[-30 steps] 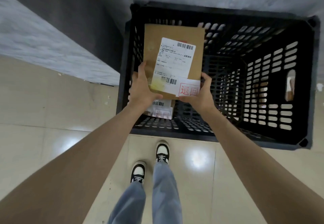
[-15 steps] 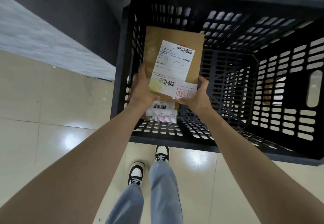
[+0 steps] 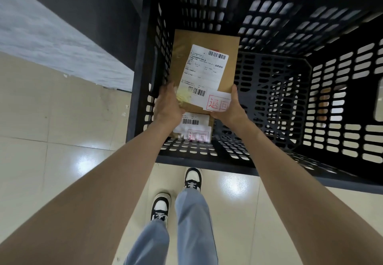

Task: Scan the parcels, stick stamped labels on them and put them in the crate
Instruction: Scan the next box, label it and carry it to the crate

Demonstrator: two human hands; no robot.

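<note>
A flat brown parcel (image 3: pixel 207 42) with a white shipping label (image 3: pixel 204 72) and a red-stamped label (image 3: pixel 217 103) hangs inside the black slatted crate (image 3: pixel 269 26), near its left wall. My left hand (image 3: pixel 167 105) grips the parcel's near left corner and my right hand (image 3: pixel 230 107) grips its near right corner. Below it, on the crate's floor, lies a second parcel (image 3: pixel 194 128) with a barcode label and a red stamp, mostly hidden by the held parcel and my hands.
The crate stands on a glossy tiled floor (image 3: pixel 51 150) against a grey wall. A dark cabinet side with a pale top (image 3: pixel 51 40) sits close to its left. My feet (image 3: pixel 176 194) stand just before the crate's near rim. The crate's right half shows bare slatted floor.
Both hands have lowered the parcel deeper into the crate, closer to the parcel lying on the floor. The camera has leaned further over the crate.
</note>
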